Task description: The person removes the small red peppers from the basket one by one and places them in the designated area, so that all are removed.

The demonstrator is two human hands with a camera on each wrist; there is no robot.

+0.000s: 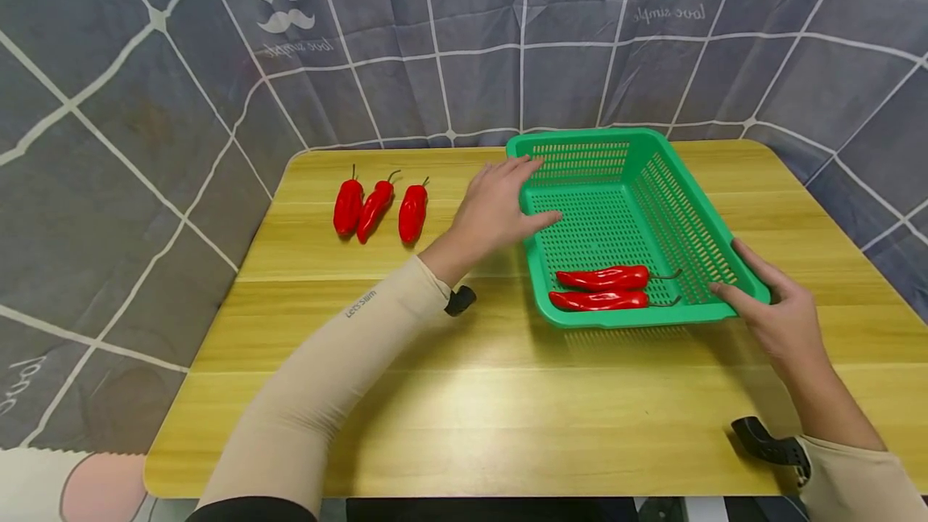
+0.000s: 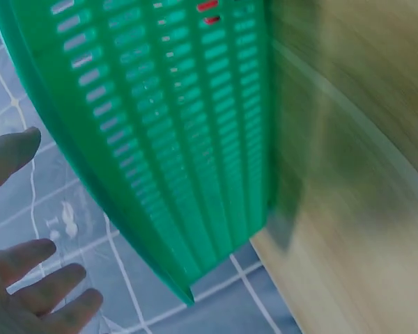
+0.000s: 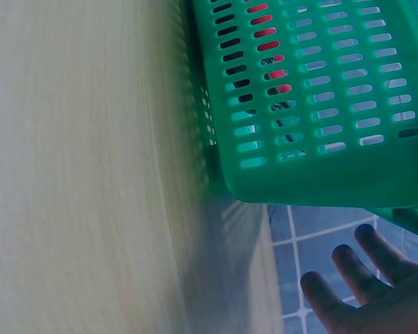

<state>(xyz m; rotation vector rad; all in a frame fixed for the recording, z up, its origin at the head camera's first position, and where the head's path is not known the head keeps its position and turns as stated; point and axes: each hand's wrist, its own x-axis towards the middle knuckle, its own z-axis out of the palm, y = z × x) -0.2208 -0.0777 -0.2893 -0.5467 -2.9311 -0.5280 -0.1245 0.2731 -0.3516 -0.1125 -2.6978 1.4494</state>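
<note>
A green slotted plastic basket (image 1: 580,224) is on the right half of the table. Inside it, along the front wall, two red peppers (image 1: 605,277) lie side by side, stems to the right. My left hand (image 1: 500,200) is at the basket's left rim, fingers spread and thumb over the inside; the left wrist view shows its fingers (image 2: 52,289) apart from the wall. At the front right corner, my right hand (image 1: 786,312) straddles the rim, thumb inside. Its straight, spread fingers (image 3: 359,271) are outside the wall in the right wrist view.
Three more red peppers (image 1: 412,214) lie in a row at the back left of the wooden table (image 1: 464,409). A grey curtain (image 1: 478,14) with white lines hangs behind the table and along its sides.
</note>
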